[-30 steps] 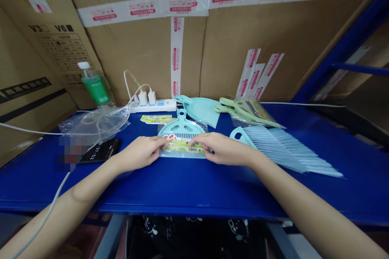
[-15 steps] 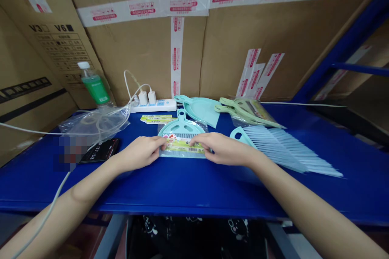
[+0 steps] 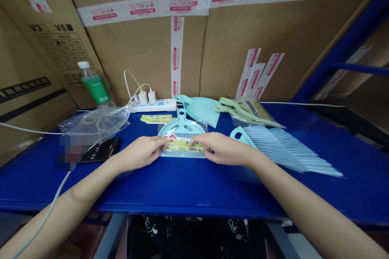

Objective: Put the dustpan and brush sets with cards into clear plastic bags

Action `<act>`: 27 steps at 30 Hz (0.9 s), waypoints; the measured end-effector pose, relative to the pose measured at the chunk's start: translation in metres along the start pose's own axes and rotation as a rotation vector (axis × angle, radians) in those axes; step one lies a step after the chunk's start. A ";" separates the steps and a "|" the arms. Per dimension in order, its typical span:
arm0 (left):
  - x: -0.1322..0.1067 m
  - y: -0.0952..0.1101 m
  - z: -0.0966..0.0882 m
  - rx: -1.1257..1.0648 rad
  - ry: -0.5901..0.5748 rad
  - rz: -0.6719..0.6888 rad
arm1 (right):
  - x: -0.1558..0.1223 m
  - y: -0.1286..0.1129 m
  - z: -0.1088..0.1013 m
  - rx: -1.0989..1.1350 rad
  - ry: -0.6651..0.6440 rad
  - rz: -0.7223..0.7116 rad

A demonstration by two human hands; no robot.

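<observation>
1. Your left hand is curled, fingers closed on the left edge of the bagged teal hand brush.
2. Your right hand is curled too, fingertips pressed on the printed card at the bag's right part; both hands have hold of it.
3. The brush lies flat mid-tabletop, nearer the back edge.
4. Behind it: a teal dustpan and yellow-green labels.
5. Right of your right hand, touching distance: a teal long-bristled broom head; behind that, a bagged pale green dustpan set.
6. Back-left corner: a power strip, a green-labelled pump bottle, a clear plastic bag.
</observation>
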State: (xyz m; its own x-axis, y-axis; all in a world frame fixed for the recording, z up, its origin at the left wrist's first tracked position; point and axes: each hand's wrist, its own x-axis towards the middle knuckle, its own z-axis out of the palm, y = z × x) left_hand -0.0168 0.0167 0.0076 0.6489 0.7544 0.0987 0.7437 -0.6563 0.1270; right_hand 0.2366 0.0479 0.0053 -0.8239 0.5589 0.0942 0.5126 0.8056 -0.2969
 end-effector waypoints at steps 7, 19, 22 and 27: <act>0.001 -0.002 0.001 -0.012 0.006 0.012 | 0.001 0.000 0.001 -0.058 -0.037 0.027; 0.001 0.001 -0.001 -0.007 -0.028 -0.025 | 0.003 0.001 0.004 -0.090 -0.007 0.010; 0.000 0.001 -0.001 -0.008 -0.028 -0.021 | 0.003 0.001 0.003 -0.095 -0.001 0.010; 0.000 0.001 -0.001 -0.006 -0.021 -0.019 | 0.002 0.001 0.004 -0.086 -0.001 0.015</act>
State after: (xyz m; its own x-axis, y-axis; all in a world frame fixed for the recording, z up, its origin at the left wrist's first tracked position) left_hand -0.0163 0.0162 0.0084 0.6382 0.7661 0.0759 0.7548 -0.6421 0.1341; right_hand 0.2345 0.0495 0.0015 -0.8159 0.5713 0.0893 0.5442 0.8108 -0.2155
